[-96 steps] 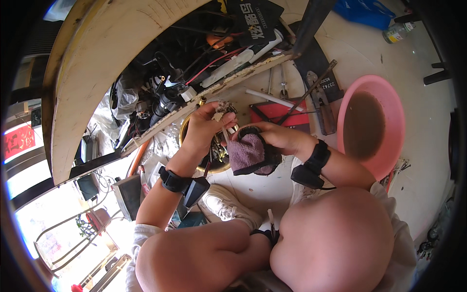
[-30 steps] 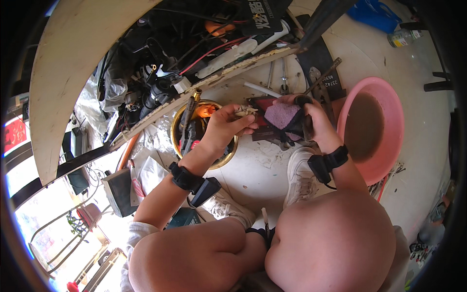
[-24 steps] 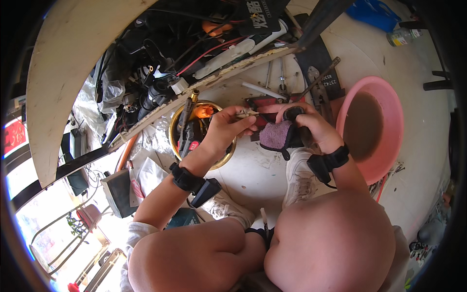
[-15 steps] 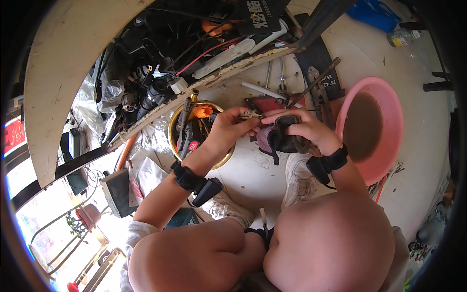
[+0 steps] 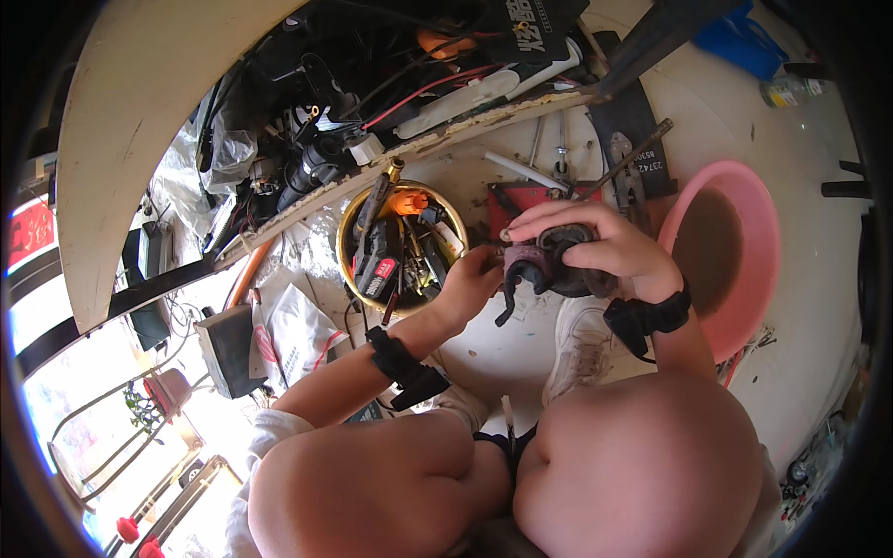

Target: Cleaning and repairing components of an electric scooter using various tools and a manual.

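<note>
Look at the low shelf (image 5: 465, 136): at its right-hand end, a black packet (image 5: 537, 28) flashes big pale characters, small print running alongside! Down on the floor, just off the shelf's right corner, a dark flat strip (image 5: 618, 116) shows white numerals in two rows. Into the gold-rimmed bucket (image 5: 341, 246) now, by its left rim: pale lettering on a black battery pack's red label (image 5: 381, 270). Far left, a red sheet (image 5: 33, 231) bears dark characters, too blurred to read.

Black wrist strap (image 5: 389, 353) at seven o'clock, another black strap (image 5: 665, 313) at three; each carries a boxy black module (image 5: 420, 385). Pale grey sleeve (image 5: 276, 433), between seven and eight. Off-white lace-up sneaker (image 5: 580, 349), four.
</note>
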A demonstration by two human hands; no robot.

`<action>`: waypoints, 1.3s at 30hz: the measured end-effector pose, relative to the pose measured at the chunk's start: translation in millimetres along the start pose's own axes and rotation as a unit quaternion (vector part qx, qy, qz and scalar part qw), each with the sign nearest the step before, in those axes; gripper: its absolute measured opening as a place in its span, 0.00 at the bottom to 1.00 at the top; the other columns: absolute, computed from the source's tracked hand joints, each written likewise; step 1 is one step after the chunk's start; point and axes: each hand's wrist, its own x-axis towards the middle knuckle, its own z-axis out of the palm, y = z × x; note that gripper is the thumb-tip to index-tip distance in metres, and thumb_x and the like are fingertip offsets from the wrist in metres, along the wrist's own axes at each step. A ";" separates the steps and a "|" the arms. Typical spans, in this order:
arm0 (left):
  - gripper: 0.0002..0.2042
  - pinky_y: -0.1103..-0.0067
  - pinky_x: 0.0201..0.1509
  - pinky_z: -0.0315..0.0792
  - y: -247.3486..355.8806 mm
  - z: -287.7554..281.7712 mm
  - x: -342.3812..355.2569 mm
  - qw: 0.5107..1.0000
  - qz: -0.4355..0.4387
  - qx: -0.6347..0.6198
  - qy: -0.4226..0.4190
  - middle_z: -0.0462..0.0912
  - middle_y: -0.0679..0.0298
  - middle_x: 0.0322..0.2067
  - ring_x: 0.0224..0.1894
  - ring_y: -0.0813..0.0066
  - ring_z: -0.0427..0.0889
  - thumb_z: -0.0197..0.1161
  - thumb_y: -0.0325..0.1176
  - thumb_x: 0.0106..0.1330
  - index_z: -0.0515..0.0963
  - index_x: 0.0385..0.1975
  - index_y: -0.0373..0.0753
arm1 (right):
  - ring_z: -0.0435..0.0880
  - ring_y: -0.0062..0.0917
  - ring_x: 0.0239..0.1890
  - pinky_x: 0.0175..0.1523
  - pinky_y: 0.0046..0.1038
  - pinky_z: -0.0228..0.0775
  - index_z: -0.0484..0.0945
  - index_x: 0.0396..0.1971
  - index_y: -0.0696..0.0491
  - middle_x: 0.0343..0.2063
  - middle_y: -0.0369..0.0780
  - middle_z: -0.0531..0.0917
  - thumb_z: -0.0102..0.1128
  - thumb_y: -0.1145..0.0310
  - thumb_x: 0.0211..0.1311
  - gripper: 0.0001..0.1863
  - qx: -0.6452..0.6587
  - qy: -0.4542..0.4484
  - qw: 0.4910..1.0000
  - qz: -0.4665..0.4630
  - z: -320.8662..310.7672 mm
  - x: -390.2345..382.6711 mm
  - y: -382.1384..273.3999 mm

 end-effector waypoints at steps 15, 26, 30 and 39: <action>0.12 0.75 0.39 0.74 -120.1 3.2 4.6 0.976 0.167 0.133 -0.054 0.78 0.59 0.35 0.37 0.71 0.78 0.57 0.33 0.63 0.73 0.42 0.33 | 0.80 0.31 0.40 0.46 0.26 0.71 0.78 0.47 0.56 0.47 0.42 0.78 0.52 0.73 0.44 0.24 -0.203 -0.145 0.966 0.061 77.6 64.4 30.9; 0.39 0.77 0.65 0.50 -70.7 -2.4 -10.2 0.966 -0.020 -0.139 -0.219 0.51 0.59 0.66 0.66 0.71 0.53 0.56 0.33 0.60 0.40 0.68 0.34 | 0.77 0.18 0.40 0.49 0.18 0.66 0.79 0.39 0.60 0.38 0.37 0.82 0.45 0.80 0.42 0.21 0.012 0.087 0.993 0.085 -6.1 19.9 10.6; 0.41 0.77 0.68 0.40 -44.1 -16.6 -19.5 0.932 -0.078 -0.267 -0.233 0.42 0.63 0.69 0.69 0.73 0.46 0.51 0.47 0.62 0.38 0.69 0.37 | 0.77 0.19 0.43 0.52 0.20 0.66 0.79 0.39 0.60 0.39 0.38 0.82 0.44 0.81 0.42 0.21 -0.023 0.126 0.986 0.106 -22.6 0.4 8.0; 0.32 0.71 0.69 0.46 -5.6 -19.4 -17.5 0.938 -0.085 -0.256 -0.219 0.57 0.59 0.64 0.66 0.71 0.53 0.43 0.53 0.69 0.50 0.67 0.37 | 0.77 0.21 0.45 0.54 0.21 0.65 0.78 0.39 0.61 0.40 0.39 0.81 0.46 0.80 0.44 0.19 -0.009 0.201 0.973 0.109 -22.9 -20.7 21.6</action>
